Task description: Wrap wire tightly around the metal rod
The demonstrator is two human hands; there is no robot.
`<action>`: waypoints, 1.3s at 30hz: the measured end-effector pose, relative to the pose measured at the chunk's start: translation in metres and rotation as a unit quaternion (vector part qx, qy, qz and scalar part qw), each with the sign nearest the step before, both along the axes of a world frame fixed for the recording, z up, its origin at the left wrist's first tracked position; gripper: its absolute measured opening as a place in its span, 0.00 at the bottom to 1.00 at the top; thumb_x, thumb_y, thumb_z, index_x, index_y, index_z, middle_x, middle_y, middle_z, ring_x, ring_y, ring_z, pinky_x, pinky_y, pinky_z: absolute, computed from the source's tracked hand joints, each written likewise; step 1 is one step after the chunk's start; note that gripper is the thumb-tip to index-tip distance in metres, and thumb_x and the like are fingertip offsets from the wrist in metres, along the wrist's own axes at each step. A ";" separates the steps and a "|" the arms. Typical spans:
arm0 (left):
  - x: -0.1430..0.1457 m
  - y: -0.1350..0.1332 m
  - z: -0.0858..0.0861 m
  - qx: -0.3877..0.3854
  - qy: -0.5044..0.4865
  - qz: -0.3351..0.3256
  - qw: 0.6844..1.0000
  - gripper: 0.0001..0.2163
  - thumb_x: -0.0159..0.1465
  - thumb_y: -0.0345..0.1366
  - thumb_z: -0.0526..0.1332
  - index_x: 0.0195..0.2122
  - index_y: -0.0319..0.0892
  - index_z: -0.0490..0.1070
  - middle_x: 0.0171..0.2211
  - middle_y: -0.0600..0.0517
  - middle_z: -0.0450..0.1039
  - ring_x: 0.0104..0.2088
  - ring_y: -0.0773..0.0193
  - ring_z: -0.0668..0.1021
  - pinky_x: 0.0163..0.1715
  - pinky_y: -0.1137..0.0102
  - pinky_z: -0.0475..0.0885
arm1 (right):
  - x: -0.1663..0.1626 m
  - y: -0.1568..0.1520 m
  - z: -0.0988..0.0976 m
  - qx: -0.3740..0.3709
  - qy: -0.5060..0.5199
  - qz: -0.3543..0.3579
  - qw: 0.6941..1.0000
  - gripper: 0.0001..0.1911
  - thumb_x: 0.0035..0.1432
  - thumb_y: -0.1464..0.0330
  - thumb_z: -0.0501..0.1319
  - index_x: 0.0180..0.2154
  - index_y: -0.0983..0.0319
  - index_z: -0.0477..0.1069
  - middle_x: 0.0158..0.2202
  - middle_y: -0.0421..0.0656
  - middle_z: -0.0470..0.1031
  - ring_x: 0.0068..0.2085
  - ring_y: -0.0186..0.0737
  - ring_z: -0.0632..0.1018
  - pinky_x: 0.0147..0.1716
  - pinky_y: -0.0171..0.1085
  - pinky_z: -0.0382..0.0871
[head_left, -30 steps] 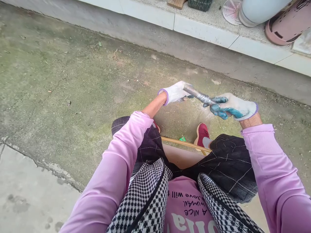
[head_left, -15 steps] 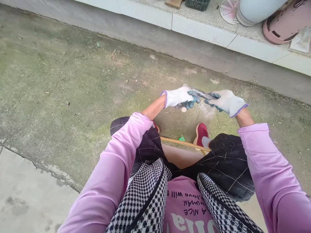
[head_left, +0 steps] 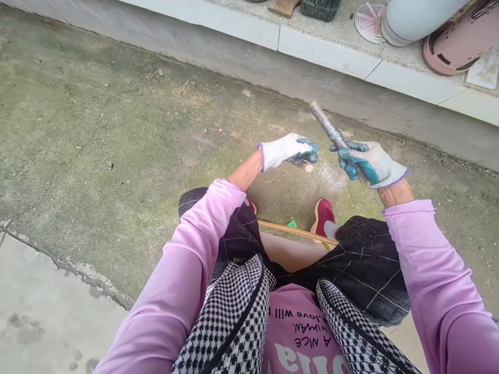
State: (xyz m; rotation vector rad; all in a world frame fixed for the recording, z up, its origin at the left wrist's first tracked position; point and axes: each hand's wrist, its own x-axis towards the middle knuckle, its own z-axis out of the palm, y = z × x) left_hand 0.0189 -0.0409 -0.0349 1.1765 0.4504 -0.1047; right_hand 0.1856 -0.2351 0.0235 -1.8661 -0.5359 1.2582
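Observation:
Both hands wear white work gloves with blue-green coated palms and fingers. In my right hand (head_left: 356, 161) is a wooden stick (head_left: 318, 111) with silvery wire (head_left: 333, 134) wound round its middle. It tilts up to the left, its lower part inside my closed fingers. My left hand (head_left: 296, 149) is closed on a second, shorter stick (head_left: 304, 164), whose pale end sticks out below the fingers. A thin strand of wire stretches between the fingers of my left hand and the wound stick. How the left fingers grip the strand is hidden.
Below the hands are a red shoe (head_left: 323, 213), a tan bar (head_left: 296, 228) between the knees and a green scrap (head_left: 291, 224). A tiled ledge (head_left: 327, 54) runs along the back, bearing a pink cylinder (head_left: 456, 44), a white container (head_left: 403, 21) and a wooden board (head_left: 284, 6).
My right hand has swung its stick from nearly level to a steep upward tilt, with its far end now clear of the left hand. My left hand has barely moved.

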 end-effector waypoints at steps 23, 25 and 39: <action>0.005 -0.002 0.002 -0.134 0.054 0.071 0.987 0.09 0.68 0.22 0.73 0.46 0.37 0.78 0.30 0.52 0.81 0.27 0.65 0.84 0.37 0.68 0.84 | 0.039 -0.023 0.022 0.128 -0.064 -0.125 0.982 0.31 0.54 0.43 0.79 0.50 0.49 0.73 0.31 0.38 0.62 0.29 0.41 0.54 0.32 0.47 0.49; 0.006 0.002 0.009 -0.180 0.035 0.126 0.975 0.04 0.72 0.25 0.70 0.46 0.38 0.78 0.30 0.53 0.81 0.27 0.66 0.84 0.34 0.71 0.81 | 0.040 -0.025 0.026 0.146 -0.061 -0.126 0.979 0.28 0.56 0.44 0.79 0.49 0.48 0.73 0.31 0.38 0.61 0.29 0.41 0.53 0.32 0.47 0.49; -0.090 -0.079 0.035 -0.078 -0.011 0.132 0.988 0.23 0.57 0.32 0.80 0.53 0.41 0.78 0.30 0.56 0.80 0.26 0.63 0.84 0.32 0.70 0.80 | 0.042 -0.053 0.027 0.233 -0.010 -0.221 0.947 0.09 0.81 0.55 0.63 0.48 0.52 0.71 0.32 0.36 0.63 0.29 0.39 0.54 0.35 0.45 0.51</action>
